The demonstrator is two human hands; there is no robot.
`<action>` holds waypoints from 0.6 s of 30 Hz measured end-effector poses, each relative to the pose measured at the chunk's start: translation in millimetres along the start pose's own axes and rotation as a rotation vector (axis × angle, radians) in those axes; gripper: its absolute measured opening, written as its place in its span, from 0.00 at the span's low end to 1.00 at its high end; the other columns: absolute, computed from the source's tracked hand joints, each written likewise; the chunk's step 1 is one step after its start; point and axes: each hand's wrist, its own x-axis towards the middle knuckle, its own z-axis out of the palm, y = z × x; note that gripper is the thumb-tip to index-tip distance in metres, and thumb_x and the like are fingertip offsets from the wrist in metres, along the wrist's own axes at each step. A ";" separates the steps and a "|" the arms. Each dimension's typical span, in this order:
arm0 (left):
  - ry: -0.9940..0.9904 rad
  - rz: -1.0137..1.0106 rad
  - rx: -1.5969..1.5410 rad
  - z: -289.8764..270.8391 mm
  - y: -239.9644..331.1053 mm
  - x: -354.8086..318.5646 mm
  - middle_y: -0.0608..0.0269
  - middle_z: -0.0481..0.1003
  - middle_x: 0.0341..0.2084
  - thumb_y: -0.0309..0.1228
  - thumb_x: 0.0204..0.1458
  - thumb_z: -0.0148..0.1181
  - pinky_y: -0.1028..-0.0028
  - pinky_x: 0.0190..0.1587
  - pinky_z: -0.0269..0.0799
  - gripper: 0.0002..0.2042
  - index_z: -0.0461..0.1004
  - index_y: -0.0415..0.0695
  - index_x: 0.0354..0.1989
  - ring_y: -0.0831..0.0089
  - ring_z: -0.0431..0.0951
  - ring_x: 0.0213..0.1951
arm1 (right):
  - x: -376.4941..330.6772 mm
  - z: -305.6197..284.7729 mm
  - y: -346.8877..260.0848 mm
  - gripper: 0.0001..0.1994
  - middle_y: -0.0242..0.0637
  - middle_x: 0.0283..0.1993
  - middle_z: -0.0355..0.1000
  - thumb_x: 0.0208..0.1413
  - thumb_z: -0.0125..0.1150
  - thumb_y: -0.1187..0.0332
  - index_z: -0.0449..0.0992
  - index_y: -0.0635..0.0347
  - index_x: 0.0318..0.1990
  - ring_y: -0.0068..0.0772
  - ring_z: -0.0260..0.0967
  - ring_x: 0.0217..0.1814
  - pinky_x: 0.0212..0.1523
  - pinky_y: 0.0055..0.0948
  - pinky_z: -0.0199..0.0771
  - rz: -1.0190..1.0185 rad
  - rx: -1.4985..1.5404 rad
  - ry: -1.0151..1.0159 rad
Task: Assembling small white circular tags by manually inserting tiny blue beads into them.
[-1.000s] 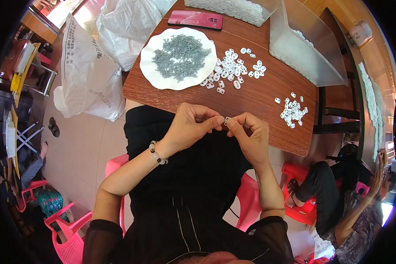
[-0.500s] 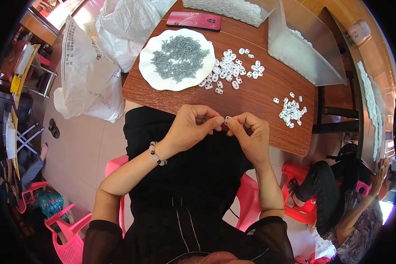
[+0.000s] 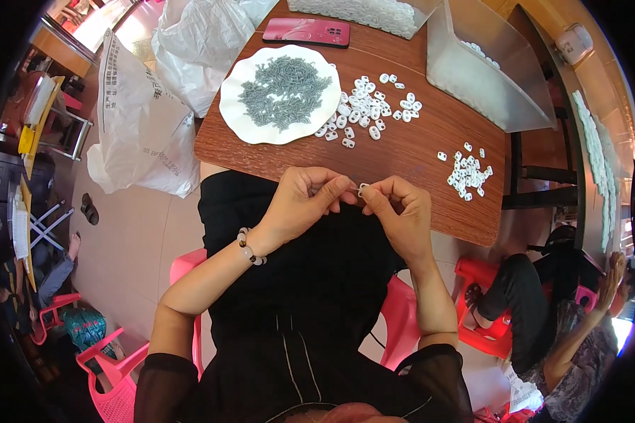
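Observation:
Over my lap, at the table's near edge, my two hands almost meet. My right hand (image 3: 401, 211) pinches a small white plastic piece (image 3: 363, 189) between thumb and forefinger. My left hand (image 3: 309, 199), with a beaded bracelet on its wrist, is closed in a pinch beside that piece; whatever its fingertips hold is too small to make out. Ahead lies a white wavy-rimmed plate (image 3: 236, 127) bearing a heap of small grey screw-like pins (image 3: 282, 92). A loose pile of white two-holed oval pieces (image 3: 360, 102) spreads to the plate's right. Farther right is a second pile of smaller white pieces (image 3: 468, 174).
A pink phone (image 3: 306, 32) lies behind the plate. Clear-walled bins (image 3: 487, 92) with white pieces stand at the back right. White sacks (image 3: 141, 120) rest left of the wooden table (image 3: 261, 156). Another person (image 3: 578, 338) sits at the right; pink chairs stand around.
My hands stay together around the white piece, with only slight finger movement. The whole view has shifted a little; the piles and plate look the same.

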 end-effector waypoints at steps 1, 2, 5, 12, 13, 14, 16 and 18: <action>0.000 -0.014 0.002 -0.1 0.6 0.0 0.63 0.79 0.26 0.31 0.58 0.57 0.85 0.28 0.69 0.11 0.78 0.34 0.37 0.84 0.72 0.24 | -0.2 0.0 -0.2 0.07 0.30 0.24 0.74 0.56 0.61 0.71 0.76 0.66 0.31 0.14 0.70 0.26 0.29 0.15 0.67 0.000 0.000 0.001; -0.001 -0.014 0.002 0.4 1.2 -0.3 0.63 0.79 0.26 0.31 0.58 0.57 0.85 0.28 0.69 0.11 0.78 0.34 0.37 0.84 0.72 0.24 | -0.5 0.3 -0.6 0.07 0.30 0.25 0.74 0.56 0.61 0.71 0.76 0.66 0.31 0.14 0.70 0.26 0.29 0.15 0.67 0.001 0.017 0.005; 0.003 -0.016 0.022 1.6 2.3 -1.8 0.62 0.78 0.26 0.30 0.57 0.58 0.85 0.29 0.69 0.10 0.77 0.34 0.36 0.84 0.74 0.26 | -0.4 0.8 -0.1 0.07 0.30 0.25 0.74 0.56 0.61 0.71 0.76 0.66 0.31 0.14 0.70 0.26 0.29 0.15 0.67 -0.003 0.035 0.003; 0.021 -0.001 -0.021 4.2 2.9 -0.1 0.62 0.78 0.25 0.27 0.55 0.60 0.84 0.28 0.69 0.07 0.77 0.33 0.35 0.82 0.76 0.28 | -0.4 1.2 1.5 0.07 0.30 0.24 0.74 0.56 0.61 0.71 0.76 0.66 0.30 0.13 0.69 0.25 0.27 0.14 0.65 -0.017 0.020 -0.001; 0.021 0.003 -0.014 4.0 2.3 0.0 0.62 0.78 0.25 0.26 0.55 0.59 0.84 0.28 0.69 0.07 0.77 0.33 0.34 0.82 0.76 0.28 | -0.4 1.6 2.1 0.07 0.30 0.24 0.74 0.56 0.61 0.71 0.76 0.66 0.30 0.13 0.69 0.25 0.27 0.14 0.65 -0.017 0.020 -0.002; 0.021 0.002 -0.014 4.1 2.4 0.0 0.62 0.78 0.25 0.26 0.55 0.59 0.84 0.28 0.69 0.07 0.77 0.33 0.34 0.82 0.76 0.28 | -0.3 1.9 2.6 0.07 0.30 0.23 0.74 0.56 0.61 0.71 0.76 0.66 0.30 0.12 0.68 0.25 0.26 0.14 0.64 -0.020 0.012 -0.001; 0.025 0.008 -0.001 4.7 2.5 0.3 0.63 0.78 0.24 0.26 0.55 0.59 0.84 0.28 0.69 0.06 0.77 0.33 0.34 0.83 0.76 0.27 | -0.3 2.4 3.0 0.07 0.30 0.23 0.74 0.56 0.61 0.70 0.76 0.66 0.30 0.12 0.68 0.24 0.25 0.14 0.64 -0.022 0.003 0.001; 0.026 0.017 0.003 5.2 -0.1 1.3 0.63 0.78 0.24 0.25 0.55 0.59 0.84 0.28 0.69 0.06 0.77 0.33 0.33 0.83 0.76 0.27 | -0.5 2.7 3.1 0.07 0.30 0.22 0.74 0.56 0.61 0.70 0.76 0.65 0.30 0.11 0.67 0.24 0.25 0.14 0.62 -0.017 -0.033 0.003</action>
